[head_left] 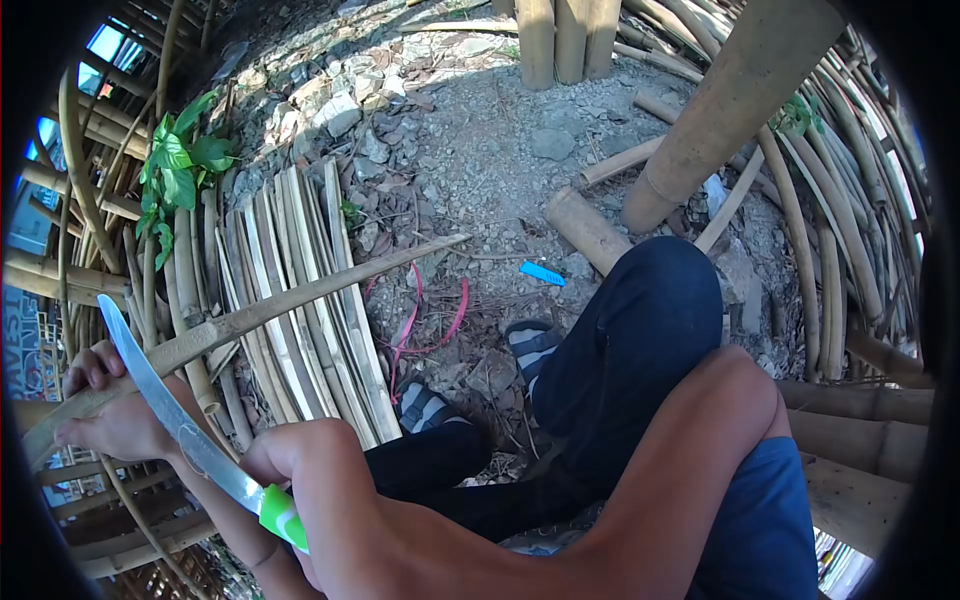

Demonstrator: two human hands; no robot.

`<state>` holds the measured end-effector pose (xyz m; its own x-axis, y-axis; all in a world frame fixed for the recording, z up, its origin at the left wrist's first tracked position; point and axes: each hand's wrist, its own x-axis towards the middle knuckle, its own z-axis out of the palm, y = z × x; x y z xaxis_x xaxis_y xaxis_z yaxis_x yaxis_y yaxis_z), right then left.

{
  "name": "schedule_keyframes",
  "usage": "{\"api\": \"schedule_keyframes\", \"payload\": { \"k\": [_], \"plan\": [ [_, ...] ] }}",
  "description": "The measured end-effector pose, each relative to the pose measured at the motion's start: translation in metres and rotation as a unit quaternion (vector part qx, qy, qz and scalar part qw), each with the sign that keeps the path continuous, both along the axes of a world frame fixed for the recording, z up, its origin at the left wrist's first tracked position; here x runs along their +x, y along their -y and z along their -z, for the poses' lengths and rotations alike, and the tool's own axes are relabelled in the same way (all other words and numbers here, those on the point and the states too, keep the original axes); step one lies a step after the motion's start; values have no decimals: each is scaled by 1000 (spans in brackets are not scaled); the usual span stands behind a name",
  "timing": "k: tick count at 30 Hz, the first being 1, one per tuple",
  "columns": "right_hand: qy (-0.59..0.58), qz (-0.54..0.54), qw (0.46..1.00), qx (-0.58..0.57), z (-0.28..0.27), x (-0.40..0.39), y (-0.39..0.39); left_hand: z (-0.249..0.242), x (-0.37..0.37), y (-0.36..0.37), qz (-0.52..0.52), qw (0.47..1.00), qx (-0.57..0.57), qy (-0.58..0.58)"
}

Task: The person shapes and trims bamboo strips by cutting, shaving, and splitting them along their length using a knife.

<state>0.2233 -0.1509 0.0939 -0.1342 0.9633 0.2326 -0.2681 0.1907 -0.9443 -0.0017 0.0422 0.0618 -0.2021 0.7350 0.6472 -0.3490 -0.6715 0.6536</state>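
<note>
- Bamboo (300,292): left hand (140,428) clamped round its left end, firm grip helps.
- Right hand (300,450) closed on the knife (165,395); I'd angle its edge clear of those left fingers.

Blue banner (17,345), left edge | "RAVES" — partly legible | other lettering — unclear

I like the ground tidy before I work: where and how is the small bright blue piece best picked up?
Pinch the blue piece across its long sides near the middle, coming down from above. It lies flat and is longer than wide, so fingertips should close across it easily. The short bamboo tube lies just beyond, so a steep approach seems best.
</note>
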Motion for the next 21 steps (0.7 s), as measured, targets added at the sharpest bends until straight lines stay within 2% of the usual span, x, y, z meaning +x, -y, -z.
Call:
{"api": "schedule_keyframes", "payload": {
  "k": [2,3,5,7,9,10,11,13,16,18,21],
  "plan": [
    [48,174,974,133,7,-10,5,-6,16,4,-141,989,-51,2],
    [40,167,975,139,7,-9,4,-8,21,2,-142,988,-47,42],
    [28,131,989,54,8,4,3,-8,30,3,-147,989,-28,11],
    [4,81,996,-36,8,15,-1,-17,59,8,-240,969,-48,40],
    [7,33,994,-105,7,25,-11,-13,47,5,-208,976,-50,38],
    [57,22,992,-112,23,26,-25,-13,46,5,-218,974,-35,48],
    [105,17,987,-123,48,24,-40,-14,47,5,-186,981,-24,53],
    [155,20,966,-205,73,22,-60,-13,48,3,-154,986,-6,61],
    [206,36,967,-145,98,15,-66,-17,41,-1,-68,996,3,59],
    [317,76,945,35,114,12,-70,-20,41,-3,-79,995,4,57],
    [353,113,923,102,122,8,-82,-23,46,4,-108,992,-27,66]
  ]
}}
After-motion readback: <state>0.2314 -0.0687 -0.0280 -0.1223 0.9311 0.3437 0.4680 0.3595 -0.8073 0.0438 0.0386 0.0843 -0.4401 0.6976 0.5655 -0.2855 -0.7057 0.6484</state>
